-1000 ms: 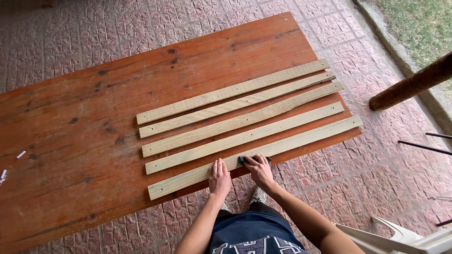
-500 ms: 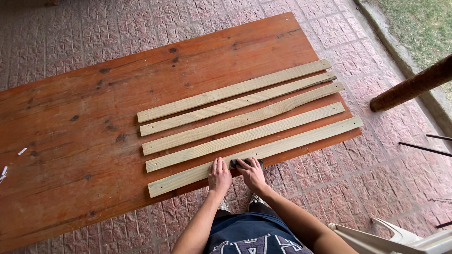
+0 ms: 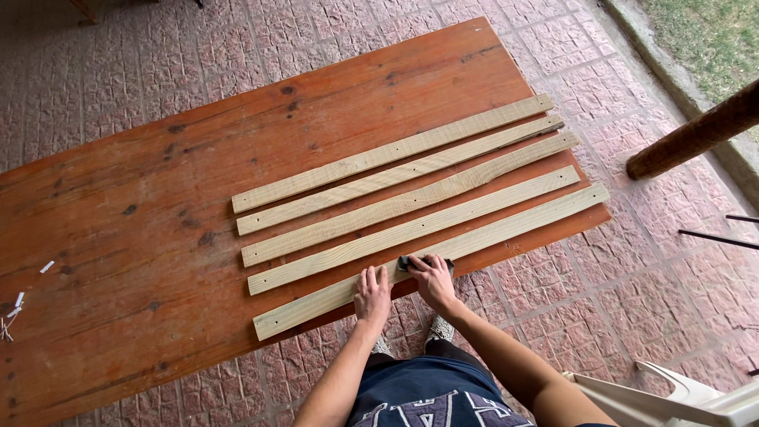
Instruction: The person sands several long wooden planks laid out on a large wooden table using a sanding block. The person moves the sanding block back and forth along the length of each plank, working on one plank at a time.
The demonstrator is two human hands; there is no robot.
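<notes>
Several long pale wooden slats lie side by side on a reddish-brown wooden tabletop [image 3: 198, 174]. My left hand [image 3: 372, 292] rests flat on the nearest slat [image 3: 506, 229], fingers spread. Just to its right, my right hand [image 3: 432, 280] presses a small dark sanding pad [image 3: 409, 262] onto the same slat, at the near edge of the table.
Small white scraps [image 3: 16, 308] lie at the table's left end. The floor is pinkish paving [image 3: 656, 269]. A thick wooden post [image 3: 696, 130] leans at the right, thin dark rods [image 3: 715, 237] lie beyond it, and a white plastic chair [image 3: 672, 395] stands at lower right.
My right hand with the pad has shifted slightly along the nearest slat, toward my left hand and back. The left hand stays pressed on the slat.
</notes>
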